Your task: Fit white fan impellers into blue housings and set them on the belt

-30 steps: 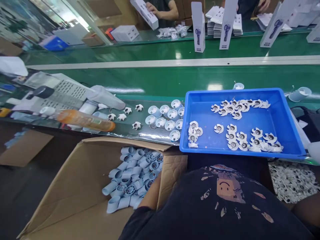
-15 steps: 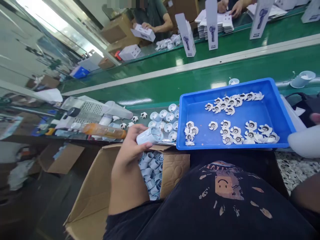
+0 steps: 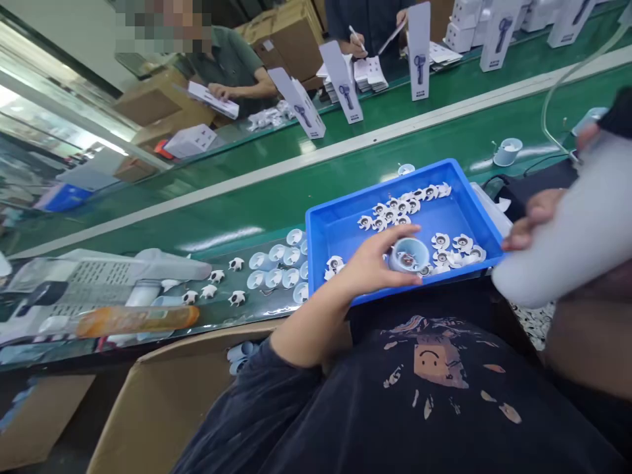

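My left hand [image 3: 368,266] is closed around a light blue cylindrical fan housing [image 3: 411,247], held over the front of the blue tray [image 3: 340,214]. The housing's open end faces me, with small parts and what looks like a thin wire inside. White fan impellers [image 3: 441,241] lie in groups in the tray. Beyond the tray's right end is my right hand [image 3: 538,214], its fingers curled. A large, blurred white rounded object [image 3: 557,230] covers part of it, so what the fingers hold cannot be made out.
Several light blue housings [image 3: 274,278] and loose impellers [image 3: 237,298] stand left of the tray. An orange bottle [image 3: 138,320] lies farther left. Below is a cardboard box [image 3: 148,408] with housings. Across the green conveyor [image 3: 212,204], two people handle white cartons [image 3: 345,92] and papers.
My left hand has carried the housing rightward from above the cardboard box to over the tray, turning its opening toward me. The view has shifted right, and more of my right hand shows.
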A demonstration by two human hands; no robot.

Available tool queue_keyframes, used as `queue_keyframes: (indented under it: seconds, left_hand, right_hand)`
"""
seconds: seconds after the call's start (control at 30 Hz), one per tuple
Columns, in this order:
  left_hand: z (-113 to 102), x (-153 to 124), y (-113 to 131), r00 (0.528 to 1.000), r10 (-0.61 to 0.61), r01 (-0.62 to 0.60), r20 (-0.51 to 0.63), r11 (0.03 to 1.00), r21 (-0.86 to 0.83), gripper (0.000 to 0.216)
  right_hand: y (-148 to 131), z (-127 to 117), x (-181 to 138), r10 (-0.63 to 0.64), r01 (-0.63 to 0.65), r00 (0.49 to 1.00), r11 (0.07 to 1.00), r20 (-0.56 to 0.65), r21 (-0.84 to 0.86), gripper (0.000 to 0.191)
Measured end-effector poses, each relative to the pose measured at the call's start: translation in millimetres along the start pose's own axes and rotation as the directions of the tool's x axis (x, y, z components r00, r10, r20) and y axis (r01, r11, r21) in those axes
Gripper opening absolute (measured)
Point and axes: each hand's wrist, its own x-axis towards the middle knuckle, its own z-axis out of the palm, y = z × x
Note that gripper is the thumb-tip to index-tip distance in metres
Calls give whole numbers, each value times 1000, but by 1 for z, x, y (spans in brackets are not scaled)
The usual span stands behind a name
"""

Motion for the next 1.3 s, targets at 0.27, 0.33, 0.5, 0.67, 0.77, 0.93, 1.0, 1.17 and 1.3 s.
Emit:
queue_keyframes:
  seconds: [0.27, 0.33, 0.5, 0.67, 0.77, 0.93, 1.0, 1.17, 1.3]
  left_hand:
    - [46, -1, 35, 994, 100, -99, -41, 994, 41, 48]
    - [47, -2, 38, 996, 84, -84, -42, 996, -2, 48]
    - [50, -2, 38, 985, 118, -121, -122, 993, -11, 35]
    - [53, -2, 37, 973, 159, -164, -165, 986, -18, 31]
    - [53, -3, 36, 972, 160, -165, -170, 986, -16, 32]
    - [53, -5, 36, 967, 184, -189, -178, 982, -9, 34]
    - [52, -6, 35, 965, 195, -199, -177, 980, -7, 34]
    - [51, -9, 34, 974, 144, -151, -174, 988, -28, 36]
    - [52, -9, 37, 990, 42, -50, -133, 997, -53, 41]
  right_hand:
    - [-18, 41, 37, 11, -12, 994, 1000, 109, 8, 61]
    - [-25, 58, 44, -11, -2, 995, 990, 99, 138, 50]
    - [-39, 85, 49, -15, 19, 1000, 909, -12, 416, 53]
    - [-45, 84, 48, 89, -78, 996, 923, -10, 376, 69]
    - [-45, 86, 48, 86, -71, 996, 935, -30, 347, 74]
    - [-43, 90, 45, 65, -56, 997, 968, -29, 246, 66]
    - [-40, 88, 44, 82, -78, 996, 984, -22, 160, 63]
    - [-32, 82, 46, 32, -36, 999, 994, 39, 101, 66]
    - [-30, 89, 49, 5, -12, 997, 994, 71, 105, 70]
